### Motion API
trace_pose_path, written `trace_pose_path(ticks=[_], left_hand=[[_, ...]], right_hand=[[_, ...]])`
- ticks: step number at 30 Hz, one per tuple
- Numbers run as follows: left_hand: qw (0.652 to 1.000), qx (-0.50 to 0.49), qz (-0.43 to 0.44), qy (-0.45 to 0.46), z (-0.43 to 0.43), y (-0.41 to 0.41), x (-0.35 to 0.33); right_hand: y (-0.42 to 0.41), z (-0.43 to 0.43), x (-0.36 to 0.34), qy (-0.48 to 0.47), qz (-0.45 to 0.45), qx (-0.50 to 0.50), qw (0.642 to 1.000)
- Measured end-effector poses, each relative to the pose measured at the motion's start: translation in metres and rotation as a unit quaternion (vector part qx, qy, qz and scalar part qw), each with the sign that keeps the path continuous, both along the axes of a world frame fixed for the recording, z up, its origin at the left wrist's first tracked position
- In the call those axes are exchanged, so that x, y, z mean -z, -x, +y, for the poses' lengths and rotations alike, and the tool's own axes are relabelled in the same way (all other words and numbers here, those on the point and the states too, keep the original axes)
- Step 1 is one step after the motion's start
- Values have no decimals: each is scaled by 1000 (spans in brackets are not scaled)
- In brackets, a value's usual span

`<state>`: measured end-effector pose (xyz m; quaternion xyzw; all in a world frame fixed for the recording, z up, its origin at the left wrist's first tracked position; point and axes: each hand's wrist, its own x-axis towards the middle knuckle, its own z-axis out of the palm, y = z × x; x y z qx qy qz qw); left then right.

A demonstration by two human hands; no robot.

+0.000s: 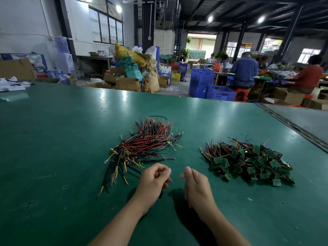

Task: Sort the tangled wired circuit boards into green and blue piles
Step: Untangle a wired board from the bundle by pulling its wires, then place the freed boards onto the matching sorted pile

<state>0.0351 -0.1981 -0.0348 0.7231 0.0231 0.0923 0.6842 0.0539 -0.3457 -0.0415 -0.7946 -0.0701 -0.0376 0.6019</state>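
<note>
The green circuit boards [248, 162] lie heaped with their wires toward the right of the green bench [53, 139]. Well apart on the left sits a tangle of red, black and yellow wires [142, 150]; I can't make out any boards in it. Between the piles, nearer the person, the left hand [154, 181] and right hand [197, 189] hover close together, fingers [164, 172] loosely curled and holding nothing I can see. Blue crates [201, 80] stand beyond the bench.

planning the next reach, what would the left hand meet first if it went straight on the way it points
Probably the near wire ends of the wire pile, which lie just ahead of the left hand; its height above them is unclear.
</note>
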Motion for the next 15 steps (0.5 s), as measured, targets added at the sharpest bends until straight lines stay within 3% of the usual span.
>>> trace_pose_path(ticks=[3,6,9,12,15], left_hand=[[981,-52,-92,-162,-3,5,0],[879,-131,-273,-367,5,10,-12],[809,-241,-336,-418,25,14,-28],[788,-357,-185,-467,46,14,-30],[825,-355,31,-438,63,10,-25]], right_hand=[[0,-3,-1,-94,37,-12,995],[-1,-5,-4,-207,85,-46,974],[-2,-8,-4,-210,92,-66,971],[-1,-9,-2,-197,88,-75,974],[0,-9,-4,-183,82,-85,976]])
